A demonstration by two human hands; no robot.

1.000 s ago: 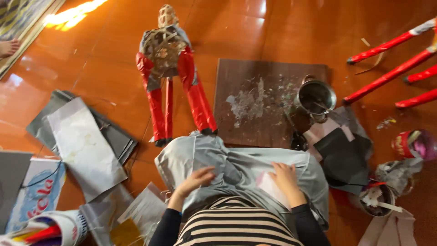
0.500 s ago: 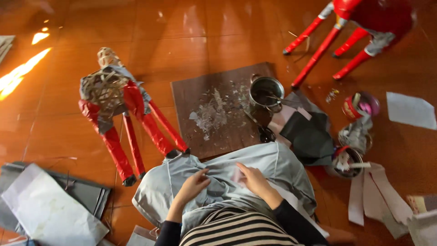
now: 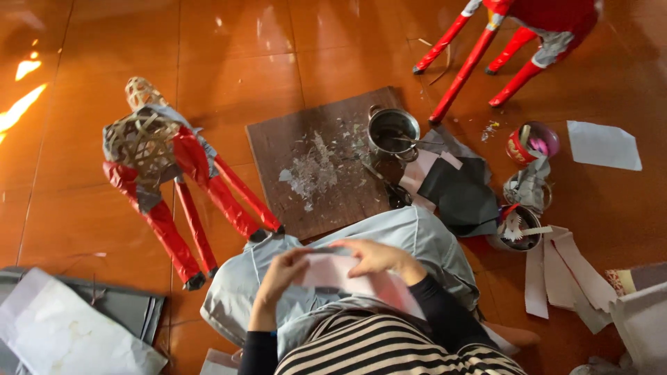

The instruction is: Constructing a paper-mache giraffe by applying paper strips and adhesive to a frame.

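I sit on the floor with grey cloth (image 3: pixel 424 239) over my lap. My left hand (image 3: pixel 279 274) and my right hand (image 3: pixel 375 257) both grip a pale pink sheet of paper (image 3: pixel 347 278) held above my lap. Beyond my knees lies a brown board (image 3: pixel 313 163) strewn with paper scraps. A woven bamboo figure (image 3: pixel 174 173) partly wrapped in red and grey paper lies on the floor to the left.
A metal pot (image 3: pixel 392 132) stands on the board's right corner. Black and pink paper sheets (image 3: pixel 455 187), a red cup (image 3: pixel 528 142), a small bowl (image 3: pixel 517 229) and white strips (image 3: pixel 563 267) lie at right. A red-legged figure (image 3: pixel 514 35) stands far right. Grey sheets (image 3: pixel 69 326) lie at left.
My hands have lifted from the grey cloth and now hold up a pale pink paper sheet. The view has shifted right.
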